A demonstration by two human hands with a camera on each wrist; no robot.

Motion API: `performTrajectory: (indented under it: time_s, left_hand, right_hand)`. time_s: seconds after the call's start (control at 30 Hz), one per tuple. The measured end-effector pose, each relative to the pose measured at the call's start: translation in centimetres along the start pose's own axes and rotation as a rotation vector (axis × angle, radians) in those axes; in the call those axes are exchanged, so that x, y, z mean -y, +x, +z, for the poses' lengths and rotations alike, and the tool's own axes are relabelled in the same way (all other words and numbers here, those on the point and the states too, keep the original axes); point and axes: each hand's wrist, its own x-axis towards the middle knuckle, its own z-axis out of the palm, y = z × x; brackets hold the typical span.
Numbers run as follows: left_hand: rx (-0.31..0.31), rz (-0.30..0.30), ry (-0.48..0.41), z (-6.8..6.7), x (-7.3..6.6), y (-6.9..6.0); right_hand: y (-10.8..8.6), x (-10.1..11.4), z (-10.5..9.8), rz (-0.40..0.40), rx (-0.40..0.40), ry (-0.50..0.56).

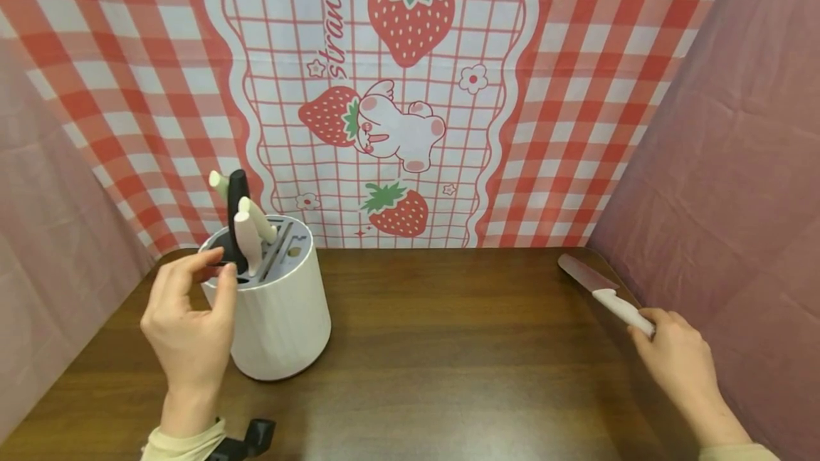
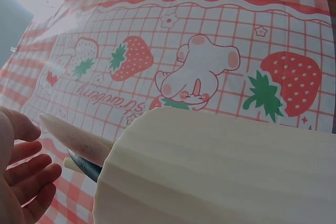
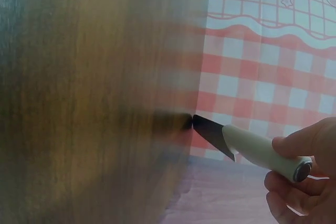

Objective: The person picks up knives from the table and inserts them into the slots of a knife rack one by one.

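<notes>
My left hand (image 1: pixel 188 319) is beside the rim of a round white knife block (image 1: pixel 278 329), thumb and index finger apart with nothing between them. Several handles stick up from the block: a pale pink handle (image 1: pixel 248 240), a black handle (image 1: pixel 238 194), a light green handle (image 1: pixel 218 182) and a cream handle (image 1: pixel 259 220). In the left wrist view the pink handle (image 2: pixel 79 139) lies close to my fingertips, apart from them. Far to the right, my right hand (image 1: pixel 682 358) grips a kitchen knife (image 1: pixel 621 308) by the end of its white handle. Its dark blade (image 3: pixel 212 134) points away, the tip at the tabletop.
A brown wooden table (image 1: pixel 416 347) spans the scene. Behind it hangs a red-and-white checked cloth (image 1: pixel 564 126) with strawberry prints. Pink cloth (image 1: pixel 737 183) borders the right side, close to the right hand, and more hangs at the left.
</notes>
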Motion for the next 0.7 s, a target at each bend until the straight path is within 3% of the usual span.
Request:
performTrajectory:
  time_s: [0.4, 0.7]
  left_hand:
    - [0.011, 0.006, 0.012, 0.2, -0.2, -0.1]
    - [0.014, 0.013, 0.006, 0.3, -0.2, -0.1]
  right_hand:
    - [0.6, 0.6, -0.2, -0.052, -0.169, 0.023]
    - [1.5, 1.3, -0.4, -0.047, -0.228, 0.052]
